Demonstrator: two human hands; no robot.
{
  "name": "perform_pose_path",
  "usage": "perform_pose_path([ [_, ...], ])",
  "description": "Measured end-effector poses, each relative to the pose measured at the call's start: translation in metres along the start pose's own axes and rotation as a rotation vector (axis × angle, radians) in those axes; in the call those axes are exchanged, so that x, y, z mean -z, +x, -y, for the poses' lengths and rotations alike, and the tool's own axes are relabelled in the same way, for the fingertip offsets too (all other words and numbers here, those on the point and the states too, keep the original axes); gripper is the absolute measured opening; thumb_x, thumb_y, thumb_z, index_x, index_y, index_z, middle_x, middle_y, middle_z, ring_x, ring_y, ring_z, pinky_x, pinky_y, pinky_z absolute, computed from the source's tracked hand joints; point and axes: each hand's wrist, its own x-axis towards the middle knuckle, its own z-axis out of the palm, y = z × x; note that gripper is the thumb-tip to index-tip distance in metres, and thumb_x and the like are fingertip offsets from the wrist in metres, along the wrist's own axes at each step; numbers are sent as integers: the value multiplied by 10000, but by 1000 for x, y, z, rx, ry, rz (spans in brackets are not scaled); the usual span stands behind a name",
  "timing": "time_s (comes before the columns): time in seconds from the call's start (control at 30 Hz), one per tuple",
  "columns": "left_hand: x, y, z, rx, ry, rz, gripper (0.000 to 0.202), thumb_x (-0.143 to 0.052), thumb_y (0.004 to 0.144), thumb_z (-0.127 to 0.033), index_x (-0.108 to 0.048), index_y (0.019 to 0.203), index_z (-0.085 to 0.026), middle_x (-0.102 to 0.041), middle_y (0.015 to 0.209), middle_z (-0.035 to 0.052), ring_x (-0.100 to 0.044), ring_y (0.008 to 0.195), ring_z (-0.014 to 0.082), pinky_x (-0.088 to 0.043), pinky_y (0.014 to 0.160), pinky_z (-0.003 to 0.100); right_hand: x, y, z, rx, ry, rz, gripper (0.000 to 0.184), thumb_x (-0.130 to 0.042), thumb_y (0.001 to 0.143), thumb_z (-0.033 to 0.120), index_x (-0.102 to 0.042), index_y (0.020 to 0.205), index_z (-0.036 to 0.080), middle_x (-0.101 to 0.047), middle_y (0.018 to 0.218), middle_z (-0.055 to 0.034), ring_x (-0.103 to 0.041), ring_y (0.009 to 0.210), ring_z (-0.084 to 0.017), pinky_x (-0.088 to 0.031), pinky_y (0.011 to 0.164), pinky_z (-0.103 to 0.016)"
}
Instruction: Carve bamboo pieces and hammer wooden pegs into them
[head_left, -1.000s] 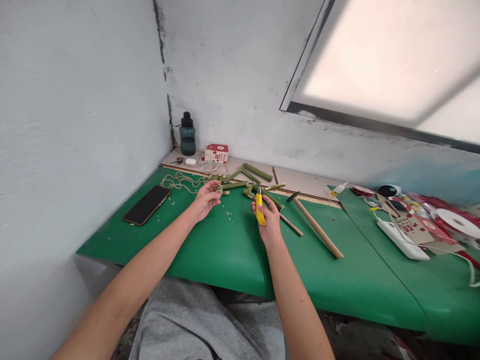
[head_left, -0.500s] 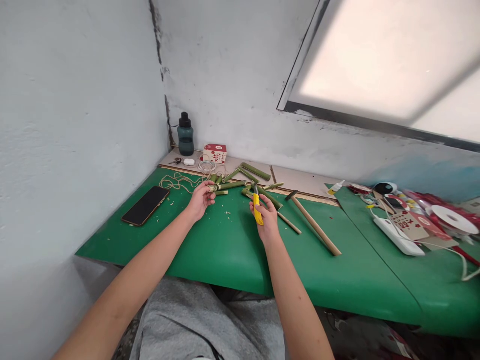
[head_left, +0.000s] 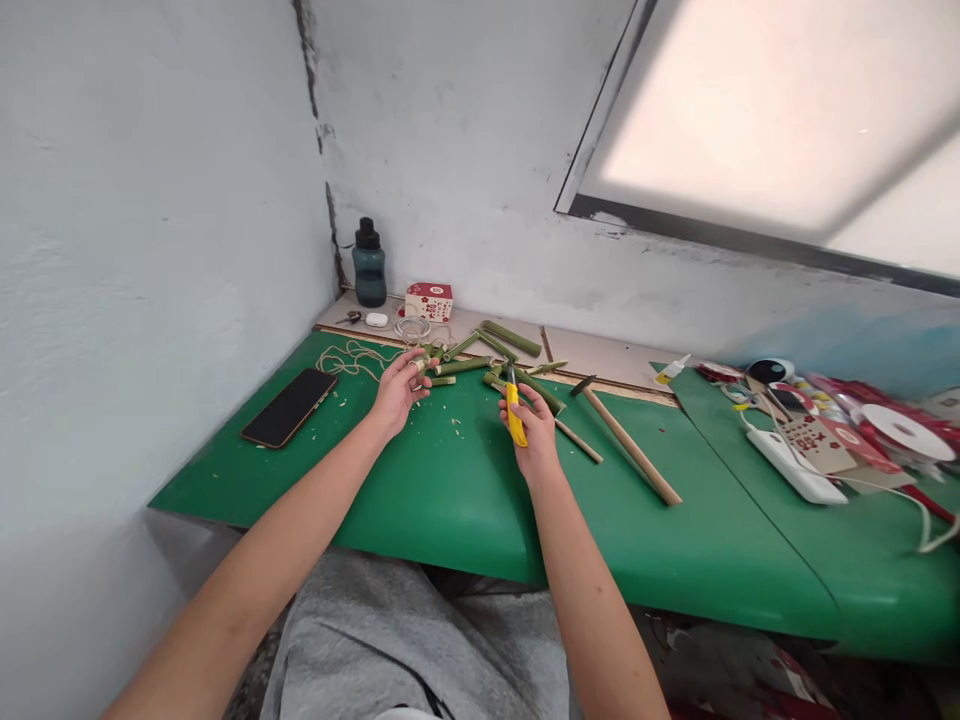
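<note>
My right hand (head_left: 534, 432) is closed round a yellow utility knife (head_left: 514, 416), blade pointing up and away, above the green table (head_left: 465, 490). My left hand (head_left: 397, 385) reaches to the heap of short green bamboo pieces (head_left: 480, 362), its fingertips pinched on a small bamboo piece (head_left: 420, 364) at the heap's left end. Pale twine (head_left: 352, 358) lies coiled just left of that hand. Small pale shavings dot the mat between the two hands.
A black phone (head_left: 289, 407) lies at the left. A hammer with a long wooden handle (head_left: 630, 450) lies right of the knife. A dark bottle (head_left: 369, 265), a red-and-white box (head_left: 429, 301) and earbuds case stand by the wall. A white power strip (head_left: 795, 465), ribbon spool and red items crowd the right.
My left hand has moved a little forward and left onto the bamboo heap. My right hand with the knife has stayed almost still. The view has shifted slightly.
</note>
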Motion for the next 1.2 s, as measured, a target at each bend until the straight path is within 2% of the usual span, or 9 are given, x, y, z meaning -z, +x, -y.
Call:
perform_pose_path([
  [0.07,1,2,2,-6,1,-31,469,-796,758,-327,-606,1171,-212,-780,1050,67,-638,618,88,-517,525,194,-1,0,0,0,0,-6,503,-862,627,217,-687,1098,240,-795,1041,-46,-749,841,-190,-631,738,-329],
  [0.2,3,5,6,-12,26,-69,404,-858,732,-355,-601,998,-192,-738,837,13,-588,550,70,-451,473,164,-1,-1,1,-6,-2,-14,481,-851,628,213,-693,1082,240,-795,1031,-43,-746,827,-183,-625,723,-320],
  [0.27,4,6,7,-16,44,-66,401,-877,719,-358,-613,966,-184,-716,781,2,-570,533,68,-441,468,164,-1,-1,1,-8,-8,-13,483,-853,631,217,-692,1085,241,-794,1034,-43,-745,832,-182,-624,729,-318],
  [0.47,7,7,12,-25,102,-88,428,-883,704,-297,-701,1064,-153,-743,786,36,-536,520,60,-428,478,169,-1,0,0,-14,-23,-14,487,-864,625,234,-690,1080,245,-794,1023,-37,-747,830,-185,-625,724,-318],
  [0.6,9,9,13,-35,130,-109,396,-853,714,-269,-721,1066,-144,-760,818,61,-533,525,65,-418,475,174,-2,-1,1,-15,-26,-21,480,-849,622,219,-700,1077,240,-798,1016,-36,-748,820,-180,-624,701,-303],
  [0.77,8,8,9,-54,134,-135,473,-775,725,-243,-687,1188,-205,-750,845,33,-571,530,87,-427,481,189,-2,-1,1,-7,-52,-19,454,-839,632,228,-703,1065,248,-796,1011,-30,-751,819,-188,-630,698,-318],
  [1.0,6,8,5,-91,74,-189,261,-675,750,-326,-593,966,-204,-640,769,-17,-563,506,92,-397,458,202,-1,-1,-3,53,-175,-19,448,-827,650,293,-699,1078,253,-786,1039,-41,-743,843,-201,-615,722,-337],
  [1.1,5,9,5,-107,69,-204,231,-671,761,-353,-546,884,-204,-600,765,-28,-544,495,81,-373,447,201,-3,-1,-7,110,-299,-21,420,-814,653,294,-716,1058,249,-777,1020,-42,-729,880,-217,-604,781,-361],
  [1.2,4,10,5,-105,82,-213,252,-690,756,-353,-557,906,-201,-610,795,-23,-538,494,76,-364,445,201,-4,-4,-11,195,-454,-18,374,-804,647,241,-752,1018,247,-766,1025,-41,-697,980,-243,-562,955,-419],
])
